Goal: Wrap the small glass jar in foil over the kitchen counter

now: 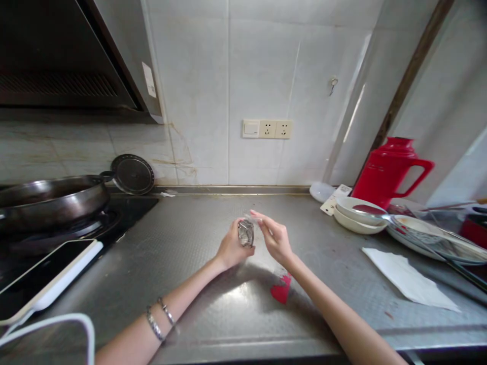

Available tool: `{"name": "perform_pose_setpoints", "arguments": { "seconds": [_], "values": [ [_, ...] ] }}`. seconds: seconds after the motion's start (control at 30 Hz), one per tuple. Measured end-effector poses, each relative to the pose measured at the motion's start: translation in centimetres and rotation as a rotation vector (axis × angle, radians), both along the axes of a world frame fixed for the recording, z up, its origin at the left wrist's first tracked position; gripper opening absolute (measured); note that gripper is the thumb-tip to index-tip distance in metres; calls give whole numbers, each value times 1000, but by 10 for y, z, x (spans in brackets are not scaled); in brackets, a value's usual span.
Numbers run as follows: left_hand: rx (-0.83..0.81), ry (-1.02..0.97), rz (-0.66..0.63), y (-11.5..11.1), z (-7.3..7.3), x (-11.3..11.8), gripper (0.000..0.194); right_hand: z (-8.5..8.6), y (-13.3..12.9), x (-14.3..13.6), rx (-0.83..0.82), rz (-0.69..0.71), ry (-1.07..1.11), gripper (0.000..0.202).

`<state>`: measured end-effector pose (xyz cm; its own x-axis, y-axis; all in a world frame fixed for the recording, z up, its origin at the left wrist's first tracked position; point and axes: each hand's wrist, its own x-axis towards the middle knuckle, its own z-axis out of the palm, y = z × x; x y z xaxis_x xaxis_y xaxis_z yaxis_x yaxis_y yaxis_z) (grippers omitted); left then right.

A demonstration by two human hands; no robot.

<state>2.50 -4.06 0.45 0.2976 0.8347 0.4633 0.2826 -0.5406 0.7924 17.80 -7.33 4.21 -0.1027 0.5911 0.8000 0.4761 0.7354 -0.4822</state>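
Apparently for steadiness, left hand (233, 247) wraps a small shiny container (246, 234) above the steel countertop's (198, 228) middle, end exposed. Right hand (277, 238) curls beside clear film (254, 218) there; pinch cannot be told. Red scrap (280, 291) lies toward the front edge.

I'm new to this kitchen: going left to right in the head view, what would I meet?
Round silvery metal pan, round black disc, bare left hand, bare right hand, small translucent round dish, red jug with handle.
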Motion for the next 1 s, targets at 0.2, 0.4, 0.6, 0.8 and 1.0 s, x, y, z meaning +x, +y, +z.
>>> {"name": "perform_pose_setpoints", "arguments": {
  "seconds": [0.2, 0.4, 0.6, 0.8, 1.0],
  "values": [
    [35, 81, 41, -11, 4, 2, 84, -3, 9, 1, -190, 11, 38, 33],
    [27, 65, 78, -21, 18, 7, 81, -3, -1, -3, -93, 37, 21, 32],
    [-21, 1, 96, -26, 29, 9, 73, 2, -8, -5, 104, 67, -138, 34],
    [15, -74, 33, -22, 23, 7, 65, 4, -11, -6, 145, 149, -201, 33],
    [60, -11, 43, -18, 18, 7, 70, 6, -6, -5, 28, -51, 79, 28]
  ]
}}
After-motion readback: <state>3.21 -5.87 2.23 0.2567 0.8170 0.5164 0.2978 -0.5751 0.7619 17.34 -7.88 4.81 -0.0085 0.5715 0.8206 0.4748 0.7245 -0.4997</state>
